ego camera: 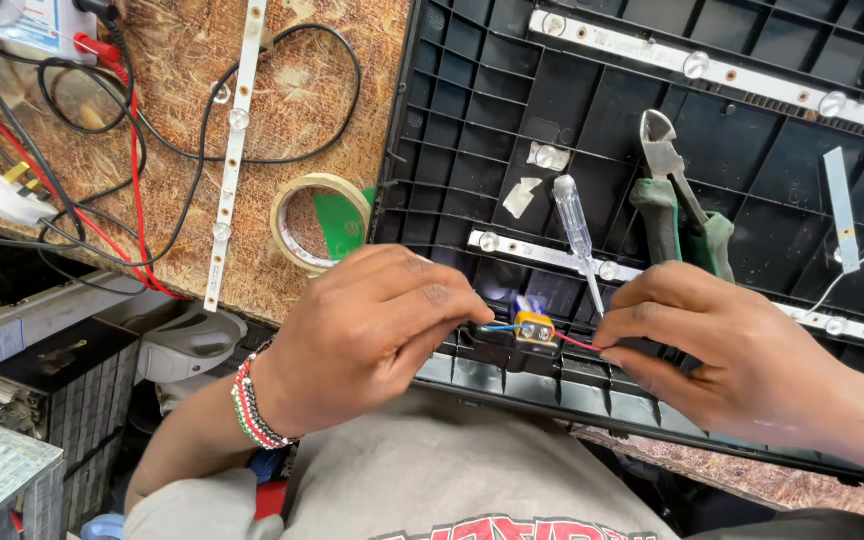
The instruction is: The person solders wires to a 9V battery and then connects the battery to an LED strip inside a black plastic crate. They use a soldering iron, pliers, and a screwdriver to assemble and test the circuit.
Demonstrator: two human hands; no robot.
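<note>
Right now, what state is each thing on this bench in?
Left hand: pinching the blue wire.
Right hand: pinching the red wire.
Yellow battery: lying on the black panel, between both hands.
Screwdriver: lying loose, untouched.
Pliers: lying down, jaws slightly apart.
Tape roll: flat on the board.
White plug: unplugged, lying loose.

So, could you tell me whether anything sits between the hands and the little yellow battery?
Nothing visible does. The left hand pinches the blue wire and the right hand the red wire, each leading straight to the battery. The screwdriver and pliers lie behind it.
</note>
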